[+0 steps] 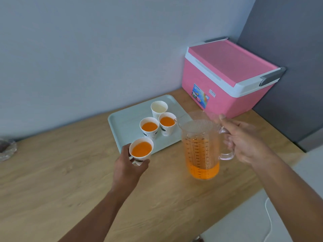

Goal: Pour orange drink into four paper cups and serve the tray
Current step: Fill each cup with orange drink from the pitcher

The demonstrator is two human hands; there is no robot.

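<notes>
My left hand (128,165) grips a paper cup (141,151) full of orange drink, held over the front left corner of the pale green tray (122,124). Two more filled cups (149,128) (167,123) stand on the tray, with an empty white cup (159,108) behind them. A clear ribbed pitcher (201,147), about a third full of orange drink, stands upright on the wooden counter to the right of the tray. My right hand (244,142) is at its handle, fingers by the loop and thumb lifted. It is blurred, and I cannot tell whether it grips.
A pink cooler box (227,75) with a white rim stands at the back right against the wall. A glass dish (7,149) sits at the far left edge. The wooden counter (70,180) ends at the right, by a white surface with a cable (269,222).
</notes>
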